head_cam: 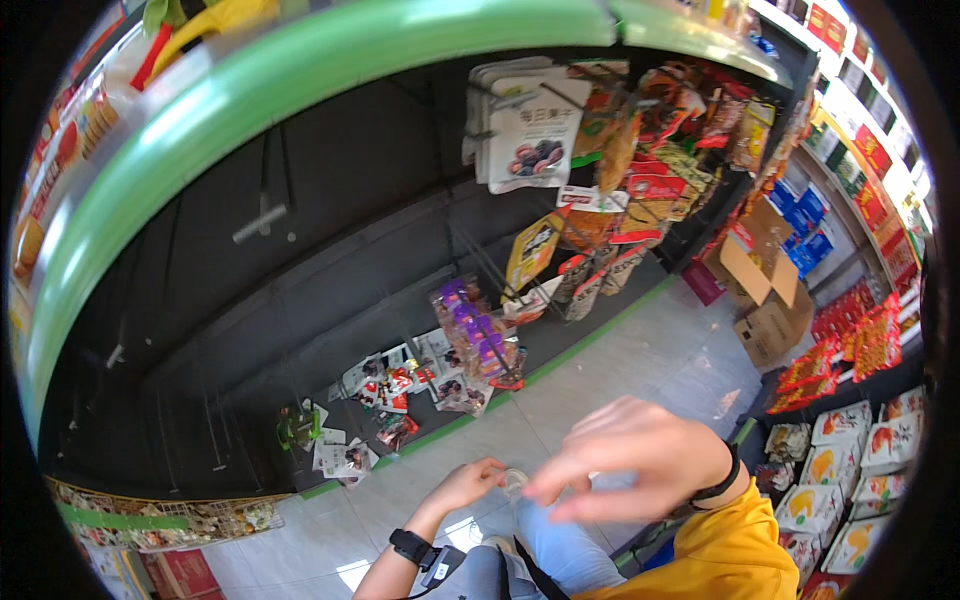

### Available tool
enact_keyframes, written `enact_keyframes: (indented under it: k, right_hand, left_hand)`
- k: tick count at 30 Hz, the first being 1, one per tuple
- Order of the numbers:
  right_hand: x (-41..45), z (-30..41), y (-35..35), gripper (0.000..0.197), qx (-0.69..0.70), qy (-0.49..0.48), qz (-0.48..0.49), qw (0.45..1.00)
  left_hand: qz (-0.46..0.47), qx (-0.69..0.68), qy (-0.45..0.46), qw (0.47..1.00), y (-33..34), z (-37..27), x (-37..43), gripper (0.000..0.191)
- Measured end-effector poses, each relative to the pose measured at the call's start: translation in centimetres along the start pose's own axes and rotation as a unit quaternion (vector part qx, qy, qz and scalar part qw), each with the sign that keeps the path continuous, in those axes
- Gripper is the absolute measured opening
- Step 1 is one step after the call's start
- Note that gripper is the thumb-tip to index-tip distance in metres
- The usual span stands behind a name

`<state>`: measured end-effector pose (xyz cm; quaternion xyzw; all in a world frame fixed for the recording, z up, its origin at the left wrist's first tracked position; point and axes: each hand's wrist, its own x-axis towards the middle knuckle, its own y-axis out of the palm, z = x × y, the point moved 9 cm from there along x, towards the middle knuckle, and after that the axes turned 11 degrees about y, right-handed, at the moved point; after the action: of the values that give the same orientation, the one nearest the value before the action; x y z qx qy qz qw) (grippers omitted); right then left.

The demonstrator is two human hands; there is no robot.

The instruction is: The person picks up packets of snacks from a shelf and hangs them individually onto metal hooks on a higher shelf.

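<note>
My left hand [466, 486], with a black band and small device at the wrist, hangs above the tiled floor near my legs, its fingers curled; whether they hold anything is unclear. My right hand [626, 461], blurred, is raised in front of my yellow sleeve, fingers partly bent, with no item seen in it. Beyond both hands stands a dark shelf unit [322, 285] with metal display hooks. White snack pouches [532, 142] hang at its upper middle. Purple packets [476, 330] hang lower down, and loose snack bags [397, 382] lie on the bottom shelf.
A green curved edge [360, 45] crosses the top of the view. Open cardboard boxes [772, 322] stand on the floor at right. Beside my right arm are racks of snack pouches [825, 457] and red packets [874, 337]. A wire basket [217, 517] is at lower left.
</note>
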<state>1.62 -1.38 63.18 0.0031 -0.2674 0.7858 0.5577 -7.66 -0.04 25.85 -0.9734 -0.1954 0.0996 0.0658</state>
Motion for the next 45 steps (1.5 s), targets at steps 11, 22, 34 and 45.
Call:
enact_keyframes:
  k: [11,22,34,45]
  right_hand:
    - [-13.3,-48.6,18.4,0.035,0.175,0.504,0.235,0.812]
    - [-19.7,-78.6,24.5,0.036,0.147,0.497,-0.078,0.852]
    - [-18.2,-82.2,26.8,0.03,0.386,0.486,-0.276,0.734]
    - [-21.7,-81.9,27.6,0.034,0.262,0.55,-0.281,0.741]
  left_hand:
    - [-0.109,0.078,-0.23,0.964,-4.8,33.2,3.7,0.063]
    - [-0.432,0.023,-0.169,0.886,-15.5,51.6,11.5,0.079]
    - [-0.454,-0.224,-0.214,0.835,-12.2,53.1,13.2,0.053]
    - [-0.27,-0.283,-0.185,0.901,-8.9,51.7,8.9,0.037]
